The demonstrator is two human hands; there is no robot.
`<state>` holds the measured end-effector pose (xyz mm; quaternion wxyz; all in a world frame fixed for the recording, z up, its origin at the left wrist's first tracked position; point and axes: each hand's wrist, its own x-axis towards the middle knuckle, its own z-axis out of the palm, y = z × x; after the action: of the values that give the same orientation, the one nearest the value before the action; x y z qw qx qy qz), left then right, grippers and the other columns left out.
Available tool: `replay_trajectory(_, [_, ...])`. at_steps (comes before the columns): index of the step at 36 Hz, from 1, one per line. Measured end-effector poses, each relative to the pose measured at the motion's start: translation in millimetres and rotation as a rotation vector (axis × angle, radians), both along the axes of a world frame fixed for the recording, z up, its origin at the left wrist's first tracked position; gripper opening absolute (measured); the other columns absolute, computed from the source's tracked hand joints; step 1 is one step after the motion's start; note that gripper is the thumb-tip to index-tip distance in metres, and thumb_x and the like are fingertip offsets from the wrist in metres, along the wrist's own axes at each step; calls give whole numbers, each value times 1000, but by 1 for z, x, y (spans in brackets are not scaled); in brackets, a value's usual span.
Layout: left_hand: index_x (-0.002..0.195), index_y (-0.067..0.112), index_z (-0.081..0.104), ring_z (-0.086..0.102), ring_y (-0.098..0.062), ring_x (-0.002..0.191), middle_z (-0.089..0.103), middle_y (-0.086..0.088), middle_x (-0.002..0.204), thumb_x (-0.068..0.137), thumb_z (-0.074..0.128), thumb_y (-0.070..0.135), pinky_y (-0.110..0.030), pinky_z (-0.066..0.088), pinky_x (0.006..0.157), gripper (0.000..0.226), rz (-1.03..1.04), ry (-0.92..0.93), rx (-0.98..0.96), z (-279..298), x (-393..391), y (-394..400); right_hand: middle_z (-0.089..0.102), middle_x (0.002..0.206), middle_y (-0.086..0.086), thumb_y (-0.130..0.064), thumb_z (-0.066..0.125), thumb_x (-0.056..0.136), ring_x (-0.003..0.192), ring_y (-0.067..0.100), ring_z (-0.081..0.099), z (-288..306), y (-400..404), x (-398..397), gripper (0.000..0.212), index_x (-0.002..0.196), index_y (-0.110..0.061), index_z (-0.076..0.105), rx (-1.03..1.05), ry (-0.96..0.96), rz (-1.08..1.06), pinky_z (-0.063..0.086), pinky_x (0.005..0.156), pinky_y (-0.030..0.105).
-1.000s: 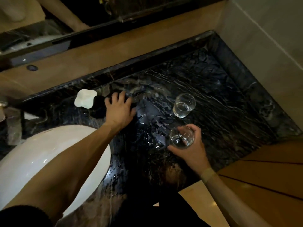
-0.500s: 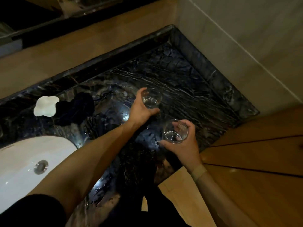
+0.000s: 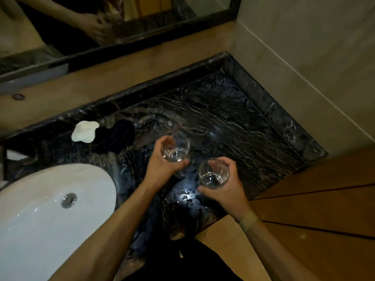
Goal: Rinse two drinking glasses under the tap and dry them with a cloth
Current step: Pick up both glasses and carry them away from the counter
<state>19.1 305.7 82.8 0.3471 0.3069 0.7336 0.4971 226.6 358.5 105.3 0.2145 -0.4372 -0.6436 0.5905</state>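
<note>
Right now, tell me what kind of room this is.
Most likely a bathroom vanity, perhaps a hotel's: a white oval basin set in a dark marble counter, and a wall mirror behind it.

arms: bare | right wrist: beige band (image 3: 249, 219) | clothing: dark (image 3: 194, 262)

No readable text, label, brand or number anywhere in view
</note>
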Motion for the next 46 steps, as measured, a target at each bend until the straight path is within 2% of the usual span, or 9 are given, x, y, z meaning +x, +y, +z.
replay_trajectory(4, [129,26,49,61,13,100,66,26,109,63,92,5,-4,43,83,81,106,-49,27,22,3,-51,63,118,-22,-5,93,63,117,-1,58,9,-10,-18,83,125,-30,44,-7,11,124,45,102,21])
replay_trajectory(7, [122,37,49,61,12,101,63,35,108,61,94,7,-5,44,84,82,201,-29,37,30,6,-90,63,123,-13,-8,93,62,115,0,60,16,-21,-32,83,126,-29,45,-25,36,195,47,98,19])
replay_trajectory(11, [119,46,49,60,12,104,63,32,113,52,94,33,-4,44,87,82,365,-16,55,43,15,-143,63,125,-12,-8,94,59,116,-3,58,25,-41,-54,86,128,-28,46,-2,48,319,44,100,14])
replay_trajectory(17, [122,36,50,60,9,106,62,30,115,55,90,32,-3,43,83,78,559,35,74,53,24,-223,64,122,-21,-4,94,60,118,-1,59,30,-92,-80,85,129,-28,50,53,52,561,44,100,14])
replay_trajectory(22, [125,32,51,58,4,111,63,20,116,53,89,35,-4,42,87,82,688,71,60,52,31,-296,65,119,-24,-10,94,60,113,2,63,35,-148,-101,82,120,-48,52,84,44,745,47,97,17])
replay_trajectory(28, [122,54,49,60,-4,114,59,26,120,53,90,34,-14,47,92,83,848,167,41,53,46,-389,63,111,-33,-4,92,61,106,-4,63,41,-228,-123,80,124,-31,51,62,46,920,46,87,8])
replay_trajectory(34, [126,49,48,55,-2,119,57,24,125,56,88,42,-10,40,95,81,931,275,-29,61,67,-474,63,115,-28,0,92,60,111,-1,62,42,-308,-132,83,127,-30,52,99,68,1030,47,92,13])
replay_trajectory(43, [125,57,42,54,1,119,56,26,125,54,91,40,-15,43,94,88,1074,282,-124,60,92,-578,61,114,-31,-4,94,59,110,-5,59,46,-412,-148,87,125,-38,49,109,99,1185,46,86,7])
replay_trajectory(46, [124,55,44,54,6,116,56,30,122,55,95,33,-6,40,90,88,1137,268,-128,58,96,-604,61,113,-31,-4,94,59,109,-5,60,49,-437,-156,87,126,-37,48,96,103,1241,47,84,7])
